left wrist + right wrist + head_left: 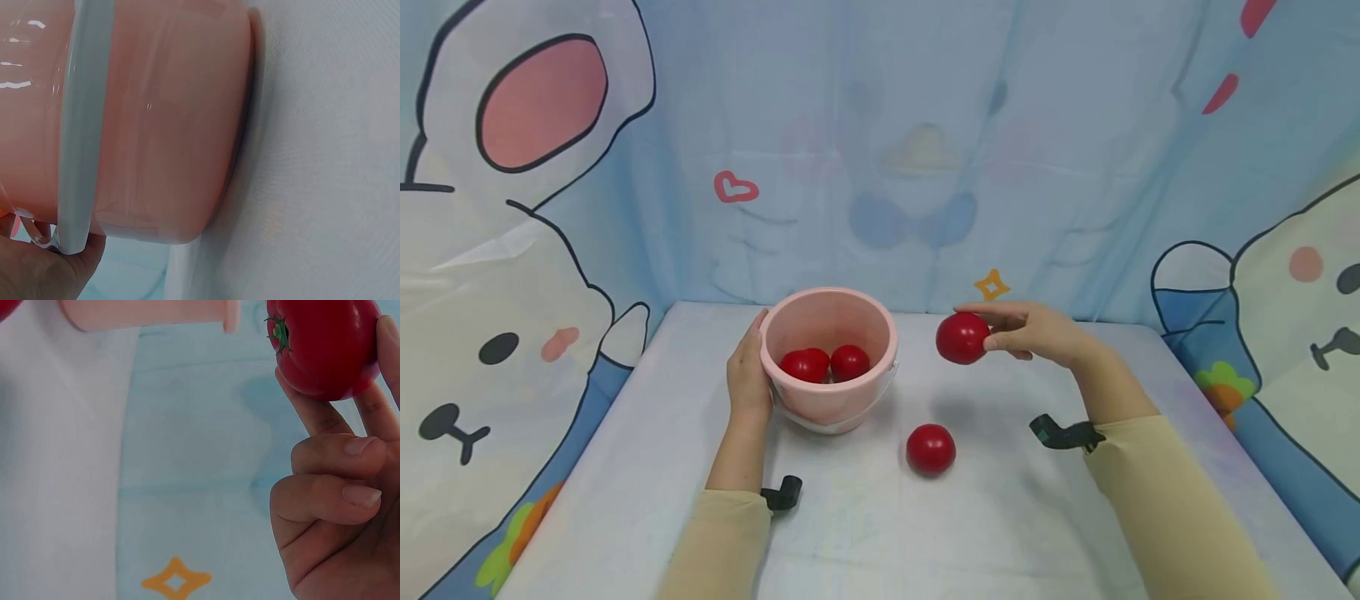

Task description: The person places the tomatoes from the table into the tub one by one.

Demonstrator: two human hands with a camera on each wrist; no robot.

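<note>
A pink bucket with a pale handle stands upright on the table. My left hand holds it by its left side, near the rim. Inside the bucket lie red tomatoes, one on the left and one on the right; how many lie beneath is hidden. To the right of the bucket, my right hand pinches another tomato above the table, between thumb and fingers. Its green stem shows in the right wrist view. A loose tomato sits on the table, nearer than the bucket.
The table has a white cloth over it. Behind it hangs a blue curtain with printed cartoon figures, which also comes down along both sides. A dark strap-on piece sits at my right wrist, another at my left.
</note>
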